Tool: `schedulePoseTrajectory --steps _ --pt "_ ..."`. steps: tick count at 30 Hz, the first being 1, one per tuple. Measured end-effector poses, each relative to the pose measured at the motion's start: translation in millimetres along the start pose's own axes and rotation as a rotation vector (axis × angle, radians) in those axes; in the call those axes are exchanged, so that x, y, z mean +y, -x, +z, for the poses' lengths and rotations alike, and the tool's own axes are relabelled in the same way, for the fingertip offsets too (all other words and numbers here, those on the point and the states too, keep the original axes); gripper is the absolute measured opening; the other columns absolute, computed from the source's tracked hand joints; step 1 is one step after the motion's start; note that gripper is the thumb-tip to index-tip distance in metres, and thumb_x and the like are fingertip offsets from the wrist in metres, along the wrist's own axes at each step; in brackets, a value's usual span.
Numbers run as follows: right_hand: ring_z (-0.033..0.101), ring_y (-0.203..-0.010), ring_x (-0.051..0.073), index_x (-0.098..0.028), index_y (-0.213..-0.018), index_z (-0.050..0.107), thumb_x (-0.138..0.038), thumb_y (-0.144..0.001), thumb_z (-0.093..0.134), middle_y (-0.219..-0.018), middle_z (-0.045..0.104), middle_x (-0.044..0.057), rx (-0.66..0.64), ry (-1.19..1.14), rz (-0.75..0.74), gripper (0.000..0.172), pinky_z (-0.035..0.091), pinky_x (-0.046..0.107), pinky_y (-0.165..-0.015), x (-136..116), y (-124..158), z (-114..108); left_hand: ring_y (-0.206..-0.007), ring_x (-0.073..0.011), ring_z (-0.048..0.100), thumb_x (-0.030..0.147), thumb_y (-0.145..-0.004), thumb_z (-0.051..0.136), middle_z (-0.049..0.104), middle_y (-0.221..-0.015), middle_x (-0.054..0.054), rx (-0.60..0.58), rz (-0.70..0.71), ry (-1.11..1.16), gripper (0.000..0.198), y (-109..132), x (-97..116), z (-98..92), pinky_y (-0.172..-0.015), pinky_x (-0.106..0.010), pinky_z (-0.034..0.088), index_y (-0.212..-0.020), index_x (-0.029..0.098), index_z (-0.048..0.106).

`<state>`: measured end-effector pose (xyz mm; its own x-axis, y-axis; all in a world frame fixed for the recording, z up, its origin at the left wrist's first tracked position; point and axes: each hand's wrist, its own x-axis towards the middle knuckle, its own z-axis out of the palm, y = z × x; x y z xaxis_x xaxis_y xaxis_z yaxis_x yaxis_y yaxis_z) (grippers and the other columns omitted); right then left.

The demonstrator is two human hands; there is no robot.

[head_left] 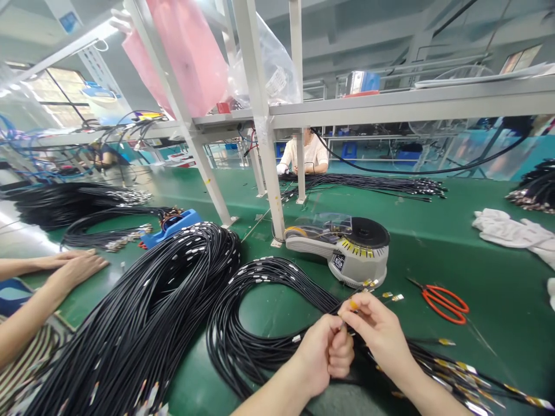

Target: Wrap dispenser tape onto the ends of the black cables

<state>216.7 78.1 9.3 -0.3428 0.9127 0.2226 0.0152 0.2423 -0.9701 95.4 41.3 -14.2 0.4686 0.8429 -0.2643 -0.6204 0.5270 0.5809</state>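
1. Left grip — curled on cable end.
2. Right grip — pinching yellow tab.
3. Black cable coil — on green bench, beside left grip.
4. Tape dispenser, orange-handled scissors; beyond.

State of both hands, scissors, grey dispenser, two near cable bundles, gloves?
Left hand: curled shut, contents mostly hidden
Right hand: fingers bent, tips meeting left hand
Scissors: lying flat, blades look shut
Grey dispenser: upright, power state unclear
Left cable bundle: looped
Middle cable bundle: looped, ends fanned right
White gloves: lying unworn
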Motion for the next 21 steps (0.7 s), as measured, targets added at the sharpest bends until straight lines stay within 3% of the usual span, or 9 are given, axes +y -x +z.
schedulePoseTrajectory --steps 7,11,13,16,21 --pt "0.056 -0.062 0.015 -0.021 -0.071 0.051 -0.031 -0.071 0.064 -0.067 0.060 -0.001 0.014 -0.056 0.028 0.017 0.047 0.026 -0.059 2 -2 -1 -0.034 -0.0034 0.013 0.027 -0.061 0.042 0.021 -0.039 0.008 0.019 0.018 0.004 0.022 0 -1 -1.9 -0.034 -0.018 0.004 -0.045 0.018 0.031" --pt "0.058 -0.069 0.016 -0.021 -0.079 0.052 -0.033 -0.074 0.061 -0.074 0.061 0.001 0.008 -0.085 0.039 0.015 0.048 0.026 -0.064 2 -6 -6 -0.036 -0.0043 0.021 0.024 -0.066 0.047 0.033 -0.044 0.008 0.235 0.272 -0.177 0.007 2 -5 4.4 -0.033 -0.016 0.010 -0.068 0.019 0.041" --pt "0.057 -0.074 0.016 -0.021 -0.081 0.054 -0.034 -0.076 0.058 -0.078 0.060 0.002 0.015 -0.038 0.008 0.015 0.047 0.026 -0.068 1 -8 -8 -0.037 -0.0052 0.025 0.022 -0.069 0.049 0.038 -0.046 0.009 0.310 0.371 -0.263 0.013 4 -5 6.4 -0.033 -0.015 0.015 -0.078 0.021 0.039" --pt "0.053 -0.068 0.016 -0.020 -0.072 0.054 -0.036 -0.081 0.051 -0.070 0.055 0.000 -0.071 0.076 -0.007 0.018 0.044 0.025 -0.063 0 -6 -10 -0.036 -0.0051 0.025 0.025 -0.073 0.049 0.040 -0.045 0.009 0.319 0.385 -0.322 0.014 6 -1 6.4 -0.032 -0.015 0.016 -0.079 0.022 0.036" --pt "0.047 -0.059 0.014 -0.019 -0.064 0.051 -0.034 -0.084 0.045 -0.061 0.049 -0.002 -0.228 0.151 0.029 0.025 0.039 0.025 -0.056 8 0 -4 -0.036 -0.0037 0.023 0.027 -0.075 0.050 0.040 -0.045 0.010 0.323 0.365 -0.328 0.015 10 6 6.5 -0.032 -0.015 0.009 -0.080 0.021 0.036"
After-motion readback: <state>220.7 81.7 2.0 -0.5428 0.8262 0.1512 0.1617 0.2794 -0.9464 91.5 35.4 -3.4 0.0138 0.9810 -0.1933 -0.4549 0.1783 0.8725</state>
